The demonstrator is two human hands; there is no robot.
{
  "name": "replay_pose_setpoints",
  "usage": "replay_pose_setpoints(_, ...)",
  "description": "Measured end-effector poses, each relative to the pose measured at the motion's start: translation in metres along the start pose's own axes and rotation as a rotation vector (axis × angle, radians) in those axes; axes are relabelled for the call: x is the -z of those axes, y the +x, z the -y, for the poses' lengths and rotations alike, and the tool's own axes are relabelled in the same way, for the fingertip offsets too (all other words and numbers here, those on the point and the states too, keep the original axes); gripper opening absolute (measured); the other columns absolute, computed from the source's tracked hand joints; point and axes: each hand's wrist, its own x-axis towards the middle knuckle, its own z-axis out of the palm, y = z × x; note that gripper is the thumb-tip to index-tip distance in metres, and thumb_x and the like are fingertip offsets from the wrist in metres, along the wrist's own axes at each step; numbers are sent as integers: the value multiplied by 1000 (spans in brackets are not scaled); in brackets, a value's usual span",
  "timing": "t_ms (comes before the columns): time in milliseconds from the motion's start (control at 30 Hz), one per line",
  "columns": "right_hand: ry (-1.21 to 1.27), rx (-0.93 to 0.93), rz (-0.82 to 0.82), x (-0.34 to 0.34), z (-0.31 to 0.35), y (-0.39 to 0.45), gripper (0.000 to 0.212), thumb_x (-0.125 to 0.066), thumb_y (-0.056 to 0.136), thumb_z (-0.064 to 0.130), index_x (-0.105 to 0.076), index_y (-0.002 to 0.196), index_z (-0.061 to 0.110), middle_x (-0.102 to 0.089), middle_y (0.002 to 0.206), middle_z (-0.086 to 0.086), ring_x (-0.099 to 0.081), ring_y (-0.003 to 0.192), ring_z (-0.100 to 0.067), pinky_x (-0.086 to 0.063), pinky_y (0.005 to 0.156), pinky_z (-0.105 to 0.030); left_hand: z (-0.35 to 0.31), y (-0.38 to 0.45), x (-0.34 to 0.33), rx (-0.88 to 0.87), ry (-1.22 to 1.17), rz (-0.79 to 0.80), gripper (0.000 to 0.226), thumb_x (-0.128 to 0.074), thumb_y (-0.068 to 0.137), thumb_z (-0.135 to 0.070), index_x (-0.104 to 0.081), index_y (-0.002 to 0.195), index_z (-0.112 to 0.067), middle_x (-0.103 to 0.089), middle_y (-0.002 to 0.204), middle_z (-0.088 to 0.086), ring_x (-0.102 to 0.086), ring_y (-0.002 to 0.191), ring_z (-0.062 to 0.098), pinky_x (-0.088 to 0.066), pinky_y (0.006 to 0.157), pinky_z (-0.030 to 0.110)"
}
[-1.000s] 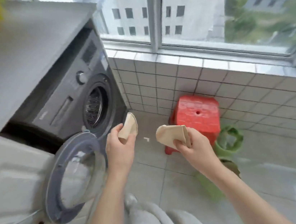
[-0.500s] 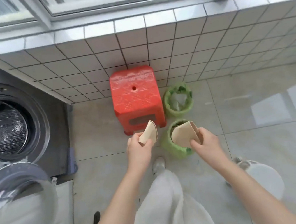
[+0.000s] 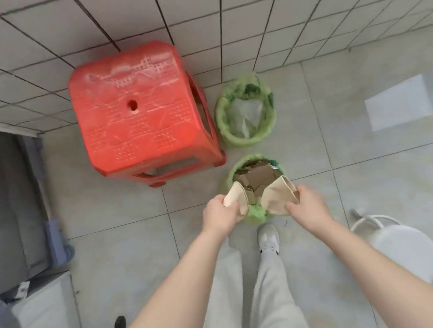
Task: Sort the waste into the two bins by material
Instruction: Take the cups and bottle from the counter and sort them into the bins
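Tiled floor by red plastic stool | our left hand & right hand fingers each clamped on a folded tan cardboard piece, over near green-lined bin of brown card scraps | risk: pcs catch rim, drop to floor, or land in far green-lined bin w/ clear plastic.

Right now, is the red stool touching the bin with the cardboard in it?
Apart. The head view shows bare floor tile between the red stool at its near right foot and the green rim of the cardboard bin.
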Motion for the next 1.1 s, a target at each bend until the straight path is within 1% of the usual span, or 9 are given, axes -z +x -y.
replay_pose_setpoints(133,-244,93,107,-41,-31,73,32,-54,85,13,-48,116,6,-61,113,-18,-58,104,-37,-45,79,-36,21,68,-42,58,96,-8,22,-56,83,-20,-64,97,-4,-67,100,16,-59,95,34,-37,68,27)
replay_pose_setpoints(300,-485,274,189,-82,-63,150,27,-50,85,8,-49,113,10,-56,113,-15,-55,104,-35,-42,75,-35,52,152,-96,143,41,-54,30,-54,86,-22,-65,96,3,-67,102,24,-61,98,39,-45,75,35)
replay_pose_setpoints(433,-550,340,176,-103,-79,191,22,-51,87,15,-50,109,13,-57,112,-10,-54,105,-33,-43,73,-36,71,191,-132,205,-63,-122,36,-50,89,-22,-65,99,10,-66,102,29,-61,99,40,-47,82,39)
replay_pose_setpoints(600,-550,391,230,-125,-90,213,16,-48,90,18,-53,104,12,-61,106,-9,-57,98,-32,-46,70,-37,89,213,-167,187,18,-124,40,-48,88,-27,-70,92,6,-65,97,28,-59,96,39,-48,87,38)
replay_pose_setpoints(667,-556,391,220,-133,-92,217,18,-48,91,19,-52,107,11,-60,107,-10,-58,98,-33,-46,70,-37,96,222,-175,195,27,-140,45,-47,84,-35,-71,89,2,-64,100,26,-61,94,40,-49,87,39)
replay_pose_setpoints(800,-627,393,172,-145,-88,221,25,-47,94,22,-48,116,13,-56,111,-10,-58,99,-34,-42,66,-37,98,235,-178,224,87,-147,49,-45,91,-41,-70,99,1,-59,114,27,-53,108,40,-44,95,39)
replay_pose_setpoints(900,-591,326,149,-149,-86,218,32,-52,92,25,-43,120,13,-52,115,-10,-57,102,-34,-39,65,-36,95,237,-172,231,120,-132,56,-38,92,-44,-69,100,2,-61,112,26,-54,107,40,-43,93,39)
replay_pose_setpoints(1000,-471,205,110,-143,-85,208,42,-59,90,29,-39,123,11,-48,123,-10,-55,109,-34,-44,72,-39,89,227,-160,226,96,-108,57,-34,95,-42,-68,102,3,-63,109,25,-55,107,39,-42,92,38)
replay_pose_setpoints(1100,-385,136,88,-131,-85,195,46,-59,90,30,-40,125,6,-46,127,-13,-53,112,-37,-46,82,-41,83,206,-145,189,55,-62,45,-38,96,-30,-67,96,3,-64,108,27,-55,106,37,-42,89,36)
